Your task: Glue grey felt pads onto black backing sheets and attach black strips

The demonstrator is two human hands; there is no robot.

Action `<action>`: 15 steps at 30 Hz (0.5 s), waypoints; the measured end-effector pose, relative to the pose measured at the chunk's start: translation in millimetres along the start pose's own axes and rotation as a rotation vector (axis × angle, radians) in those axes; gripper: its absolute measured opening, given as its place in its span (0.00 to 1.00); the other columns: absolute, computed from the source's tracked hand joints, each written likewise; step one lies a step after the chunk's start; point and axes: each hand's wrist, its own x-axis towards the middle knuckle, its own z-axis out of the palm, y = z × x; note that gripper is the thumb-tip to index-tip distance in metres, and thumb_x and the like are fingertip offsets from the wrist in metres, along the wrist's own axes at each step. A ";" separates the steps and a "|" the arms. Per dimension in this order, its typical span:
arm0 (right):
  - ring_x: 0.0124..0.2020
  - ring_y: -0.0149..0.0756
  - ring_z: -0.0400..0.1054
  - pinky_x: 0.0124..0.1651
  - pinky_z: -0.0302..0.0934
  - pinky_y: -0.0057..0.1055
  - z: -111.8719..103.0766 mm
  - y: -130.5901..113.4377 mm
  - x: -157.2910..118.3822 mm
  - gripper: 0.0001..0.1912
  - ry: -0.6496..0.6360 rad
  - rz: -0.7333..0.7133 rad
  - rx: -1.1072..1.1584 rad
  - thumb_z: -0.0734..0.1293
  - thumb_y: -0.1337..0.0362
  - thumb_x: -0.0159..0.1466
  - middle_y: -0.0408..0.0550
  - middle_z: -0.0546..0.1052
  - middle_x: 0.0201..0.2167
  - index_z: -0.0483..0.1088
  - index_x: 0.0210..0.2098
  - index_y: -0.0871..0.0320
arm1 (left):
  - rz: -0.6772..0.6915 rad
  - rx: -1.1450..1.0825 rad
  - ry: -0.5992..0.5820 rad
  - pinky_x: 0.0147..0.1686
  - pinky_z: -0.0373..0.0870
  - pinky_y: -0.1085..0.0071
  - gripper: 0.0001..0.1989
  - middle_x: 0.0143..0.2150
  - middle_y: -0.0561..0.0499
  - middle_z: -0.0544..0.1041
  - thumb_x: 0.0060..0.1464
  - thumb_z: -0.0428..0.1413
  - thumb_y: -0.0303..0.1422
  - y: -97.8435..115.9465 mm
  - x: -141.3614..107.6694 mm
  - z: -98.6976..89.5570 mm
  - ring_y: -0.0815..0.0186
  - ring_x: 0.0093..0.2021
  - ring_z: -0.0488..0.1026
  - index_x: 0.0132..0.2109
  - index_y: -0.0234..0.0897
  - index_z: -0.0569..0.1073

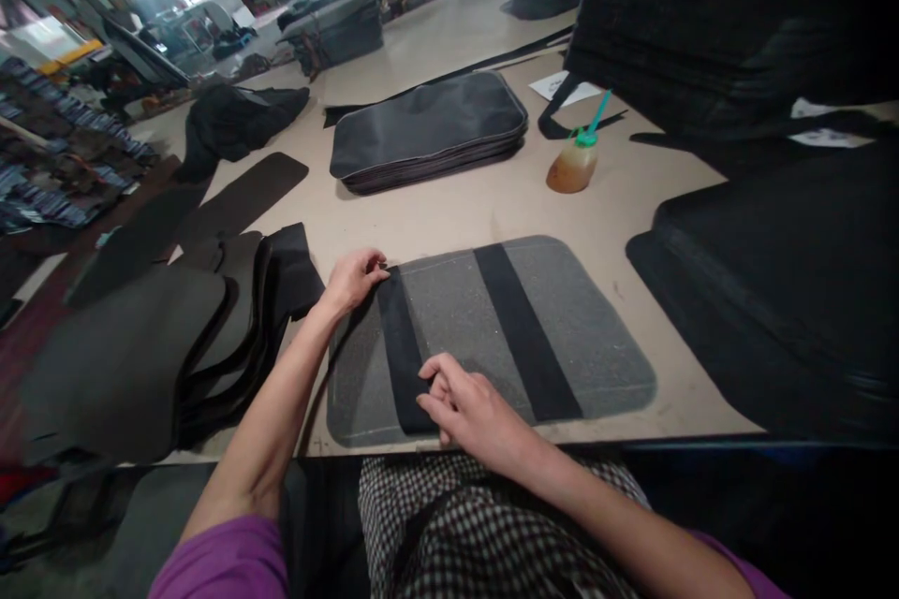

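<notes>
A grey rounded panel [456, 318] lies flat near the table's front edge. Two black strips cross it, a left strip [404, 346] and a right strip [526, 332]. At the top end of the left strip is my left hand [355, 279], thumb and fingertips pinched together on the strip's end. My right hand [467, 402] hovers over or lightly touches the lower part of the left strip, its fingers bent and apart, with nothing seen in them.
Behind the panel sits a stack of dark rounded pieces [428, 126]. A bottle with a green nozzle [572, 164] stands to its right on the table [464, 215]. Dark sheets [140, 337] are piled at left; large black material [793, 271] covers the right.
</notes>
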 end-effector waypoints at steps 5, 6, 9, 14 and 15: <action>0.23 0.29 0.69 0.34 0.60 0.27 1.1 0.4 0.5 0.07 -0.023 0.027 -0.008 0.63 0.69 0.68 0.33 0.70 0.22 0.63 0.45 0.55 | 0.032 0.115 0.004 0.44 0.64 0.65 0.10 0.40 0.48 0.76 0.58 0.62 0.32 6.8 -3.6 1.0 0.59 0.43 0.70 0.46 0.38 0.76; 0.23 0.29 0.69 0.33 0.60 0.27 1.3 0.4 1.0 0.07 -0.028 0.035 -0.011 0.64 0.69 0.68 0.34 0.71 0.22 0.63 0.45 0.55 | 0.062 0.173 0.017 0.46 0.63 0.63 0.09 0.44 0.46 0.76 0.59 0.61 0.32 8.6 -5.6 2.6 0.57 0.47 0.69 0.47 0.38 0.76; 0.23 0.29 0.69 0.32 0.60 0.27 3.0 0.6 3.1 0.06 -0.051 0.053 -0.050 0.64 0.68 0.68 0.35 0.71 0.23 0.64 0.43 0.55 | 0.128 0.297 0.020 0.51 0.60 0.57 0.08 0.48 0.43 0.75 0.65 0.53 0.31 16.2 -14.7 8.2 0.54 0.52 0.66 0.47 0.38 0.76; 0.23 0.29 0.69 0.29 0.59 0.26 8.6 0.9 5.8 0.05 -0.062 0.032 -0.101 0.65 0.69 0.67 0.36 0.72 0.24 0.64 0.41 0.55 | 0.158 0.494 -0.034 0.50 0.60 0.57 0.16 0.47 0.42 0.75 0.70 0.43 0.31 31.5 -32.3 11.3 0.54 0.50 0.67 0.50 0.39 0.75; 0.23 0.29 0.69 0.28 0.59 0.26 9.7 0.8 6.2 0.05 -0.062 0.027 -0.104 0.65 0.69 0.67 0.36 0.72 0.24 0.64 0.41 0.55 | 0.158 0.525 -0.039 0.49 0.60 0.57 0.16 0.48 0.42 0.75 0.71 0.43 0.32 33.8 -35.0 10.8 0.54 0.50 0.67 0.51 0.38 0.75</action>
